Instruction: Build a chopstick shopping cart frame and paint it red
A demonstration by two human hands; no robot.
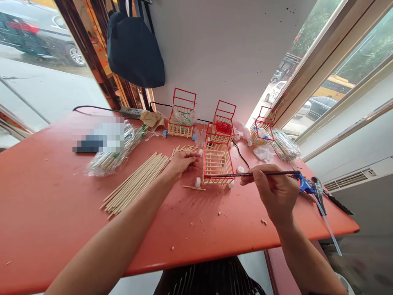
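Note:
A miniature shopping cart [218, 162] made of wooden sticks stands at the middle of the table, its top rim and handle red and its wheels white caps. My right hand [273, 190] is closed around a thin dark paintbrush [260, 174], whose tip reaches the cart's near top rim. To the cart's left is my left hand [184, 162], fingers bent and close together beside a white wheel; whether they touch the cart or hold anything is hidden. A bundle of wooden sticks [138, 182] lies left of that hand, with shorter sticks [184, 148] behind it.
More small carts stand at the back: one filled with plastic [181, 121], one with red contents [223, 125], one at right [263, 129]. Bagged sticks [115, 151] lie left, others [285, 145] right. A blue glue gun [305, 184] and pliers [319, 194] sit near the right edge.

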